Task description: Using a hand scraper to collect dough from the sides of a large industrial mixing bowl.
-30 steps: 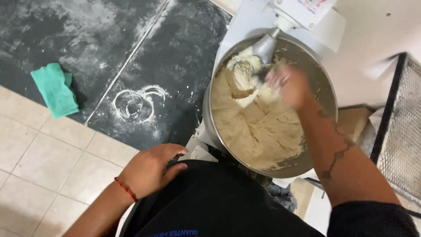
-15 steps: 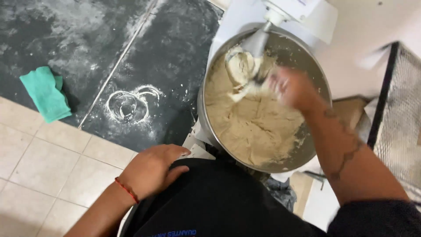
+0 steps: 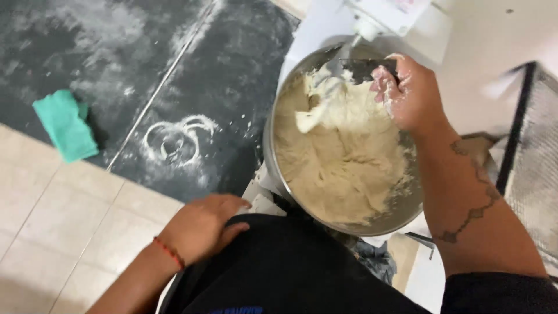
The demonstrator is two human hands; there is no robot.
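A large steel mixer bowl (image 3: 278,174) stands below me, filled with pale beige dough (image 3: 343,157). My right hand (image 3: 410,96), dusted with flour, is over the bowl's far side and grips a dark flat scraper (image 3: 365,68) whose blade is against the dough near the mixer's hook. My left hand (image 3: 203,227) rests flat on my dark apron (image 3: 290,267) at the hip, fingers together, holding nothing. A red thread bracelet circles that wrist.
The white mixer head (image 3: 395,17) rises behind the bowl. A dark, flour-smeared floor slab (image 3: 174,75) lies left, with a green cloth (image 3: 64,125) on it. Beige tiles (image 3: 64,232) are nearer. A wire mesh rack (image 3: 537,157) stands at the right.
My right hand has risen from the dough toward the bowl's far rim, and the scraper in it shows now. The view has shifted slightly. My left hand stays on the apron.
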